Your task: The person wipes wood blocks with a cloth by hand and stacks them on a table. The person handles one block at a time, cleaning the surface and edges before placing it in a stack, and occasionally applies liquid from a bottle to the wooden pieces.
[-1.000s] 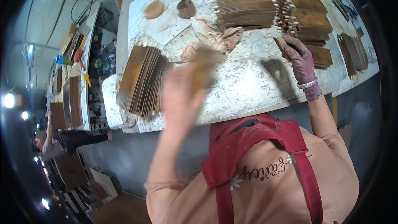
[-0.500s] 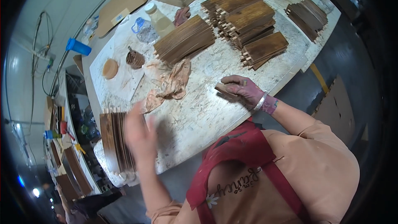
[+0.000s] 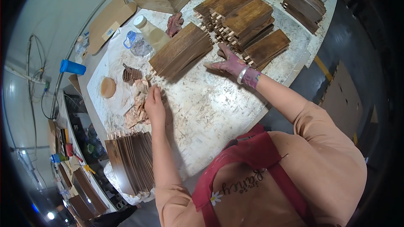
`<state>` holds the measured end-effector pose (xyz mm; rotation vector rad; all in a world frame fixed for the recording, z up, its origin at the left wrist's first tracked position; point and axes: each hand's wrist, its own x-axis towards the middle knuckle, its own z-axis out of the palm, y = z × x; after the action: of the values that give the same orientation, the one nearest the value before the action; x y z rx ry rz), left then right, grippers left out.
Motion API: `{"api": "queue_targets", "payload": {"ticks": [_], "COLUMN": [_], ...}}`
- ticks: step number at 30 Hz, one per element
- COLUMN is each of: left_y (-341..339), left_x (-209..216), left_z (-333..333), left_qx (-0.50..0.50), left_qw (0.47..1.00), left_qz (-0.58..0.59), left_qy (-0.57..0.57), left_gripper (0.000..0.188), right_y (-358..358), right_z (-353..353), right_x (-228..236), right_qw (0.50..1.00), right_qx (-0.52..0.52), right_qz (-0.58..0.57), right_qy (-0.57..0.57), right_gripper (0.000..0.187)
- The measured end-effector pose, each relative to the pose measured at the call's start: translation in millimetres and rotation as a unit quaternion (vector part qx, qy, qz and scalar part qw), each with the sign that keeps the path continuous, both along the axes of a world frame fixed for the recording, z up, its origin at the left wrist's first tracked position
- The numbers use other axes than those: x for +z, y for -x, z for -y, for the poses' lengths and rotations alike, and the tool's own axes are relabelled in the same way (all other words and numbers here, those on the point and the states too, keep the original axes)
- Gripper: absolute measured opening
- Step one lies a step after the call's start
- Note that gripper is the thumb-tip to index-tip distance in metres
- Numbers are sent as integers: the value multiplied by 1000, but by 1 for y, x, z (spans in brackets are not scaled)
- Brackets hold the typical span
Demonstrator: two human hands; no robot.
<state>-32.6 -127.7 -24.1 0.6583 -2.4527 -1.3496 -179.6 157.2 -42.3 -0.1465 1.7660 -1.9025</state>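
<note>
My left hand (image 3: 155,106) is bare, its fingers stretched out against the right edge of a crumpled, stained cloth (image 3: 138,103). On my right hand (image 3: 230,62) is a stained purple glove. Its thumb and fingers are spread, just in front of several stacks of brown wooden slats (image 3: 248,17) with pale pegs on their ends. A dark patch lies under that hand, and I cannot tell whether it is a thing or a shadow. To its left rests another stack of brown slats (image 3: 182,50). Near my left forearm, more dark slats (image 3: 130,162) stand on edge in a row.
Beyond the cloth are a brown ridged cup (image 3: 131,74), a round tan block (image 3: 108,87), a blue-capped jug (image 3: 139,44) and a bottle of cloudy liquid (image 3: 151,33). A wooden box (image 3: 168,3) holds odds and ends. More slats (image 3: 304,10) lie far right on the stained white table (image 3: 202,113).
My left hand has moved forward from the near slats, and the cloth is bunched farther left. My right hand has moved forward towards the stacks, its fingers spreading; the dark pad it held no longer shows clearly.
</note>
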Motion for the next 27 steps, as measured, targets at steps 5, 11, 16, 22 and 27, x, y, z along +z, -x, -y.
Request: {"api": "queue_targets", "payload": {"ticks": [5, 11, 16, 22, 27], "left_y": [56, 91, 69, -19, -89], "left_x": [-36, -24, -39, -17, -16], "left_z": [31, 9, 26, -39, -87], "left_qx": [115, 89, 110, 147, 144], "left_qw": [905, 884, 873, 870, 865], "left_qz": [-57, -4, 1, -19, -16], "left_qy": [-405, -459, -476, -471, -480], "left_gripper": [48, 44, 36, 36, 36], "right_y": [15, 27, 8, -50, -94], "right_z": [27, 19, 14, -35, -78], "right_x": [1, 0, 17, 18, 38], "right_qw": [985, 985, 984, 973, 972], "right_qx": [20, 25, 69, 114, 184], "right_qz": [-117, -114, -95, -111, 1], "right_qy": [-122, -130, -130, -169, -147], "right_gripper": [127, 126, 125, 123, 115]}}
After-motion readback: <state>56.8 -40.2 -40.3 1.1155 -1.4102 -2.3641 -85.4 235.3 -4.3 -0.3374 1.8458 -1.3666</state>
